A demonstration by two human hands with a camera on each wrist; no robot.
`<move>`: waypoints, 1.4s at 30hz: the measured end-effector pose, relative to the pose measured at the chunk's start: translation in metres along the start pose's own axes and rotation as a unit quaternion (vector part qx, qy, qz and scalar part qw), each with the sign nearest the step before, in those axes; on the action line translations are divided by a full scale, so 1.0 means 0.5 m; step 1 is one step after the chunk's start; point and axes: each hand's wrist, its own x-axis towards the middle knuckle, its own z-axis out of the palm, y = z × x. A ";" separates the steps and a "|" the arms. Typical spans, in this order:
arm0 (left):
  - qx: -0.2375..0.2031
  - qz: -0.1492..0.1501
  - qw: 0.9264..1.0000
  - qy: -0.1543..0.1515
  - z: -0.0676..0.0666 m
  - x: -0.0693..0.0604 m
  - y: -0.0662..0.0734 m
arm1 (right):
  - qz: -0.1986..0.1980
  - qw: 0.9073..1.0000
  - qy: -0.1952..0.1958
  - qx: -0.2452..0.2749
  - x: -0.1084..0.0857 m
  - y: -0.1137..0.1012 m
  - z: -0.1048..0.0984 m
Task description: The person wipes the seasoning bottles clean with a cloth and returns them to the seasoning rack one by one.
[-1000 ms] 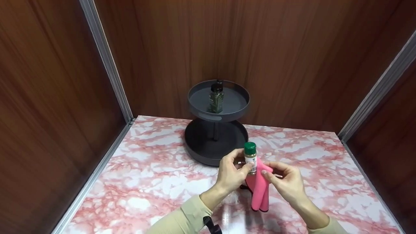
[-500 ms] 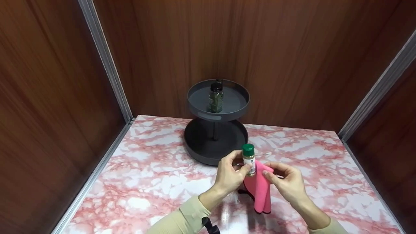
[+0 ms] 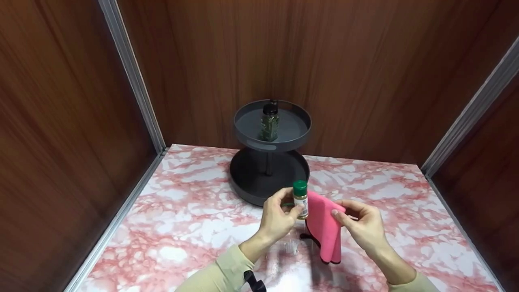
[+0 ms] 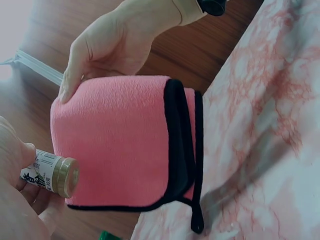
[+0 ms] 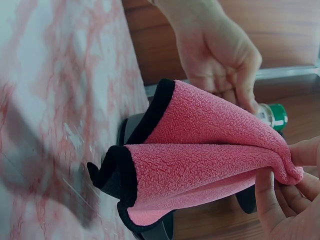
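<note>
In the head view my left hand [image 3: 279,217] holds a small green-capped bottle [image 3: 300,199] upright between thumb and fingers. My right hand [image 3: 365,225] pinches the upper right corner of a folded pink cloth [image 3: 324,223] with black edging, which hangs down just right of the bottle. The left wrist view shows the bottle's base [image 4: 65,177] in front of the cloth [image 4: 110,145]. In the right wrist view, thumb and fingers grip the bunched end of the cloth [image 5: 200,165], and the green cap [image 5: 280,117] shows behind it.
Behind the hands stands a dark two-tier round tray [image 3: 251,194]. On its upper tier is a black-capped bottle of green contents [image 3: 269,126], with another dark cap behind it. Brown wood-look panels [image 3: 227,52] surround the pink-and-white marbled table [image 3: 194,227].
My left hand has moved left with the bottle, away from the right hand. The cloth has spread wider between them, and my right hand has shifted slightly right, still pinching it.
</note>
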 end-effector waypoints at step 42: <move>0.090 -0.083 0.992 0.031 -0.147 -0.057 -0.183 | -0.022 0.999 0.016 -0.035 0.001 0.014 -0.017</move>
